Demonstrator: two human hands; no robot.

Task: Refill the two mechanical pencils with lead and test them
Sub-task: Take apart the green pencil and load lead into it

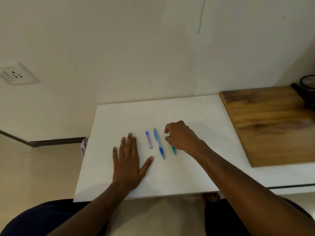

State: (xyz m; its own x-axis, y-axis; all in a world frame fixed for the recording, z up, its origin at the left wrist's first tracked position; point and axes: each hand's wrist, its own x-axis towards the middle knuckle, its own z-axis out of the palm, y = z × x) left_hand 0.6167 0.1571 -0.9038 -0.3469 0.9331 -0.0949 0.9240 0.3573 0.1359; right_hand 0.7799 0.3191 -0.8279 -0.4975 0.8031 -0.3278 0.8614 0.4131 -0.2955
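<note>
Right hand closing on the green pencil; left hand flat on the counter.

The right hand [180,137] curls its grip around the green mechanical pencil [173,149], hiding most of its barrel; only the near end shows. The left hand [128,156] lies palm down, fingers straight, holding nothing. Between the hands on the white counter [196,167] lie the blue mechanical pencil [159,144] and, left of it, a slim blue lead tube [148,140]; its contents and label are too small to make out. A wooden board [272,123] sits at right, bearing a dark object [306,89] cut off by the frame.
</note>
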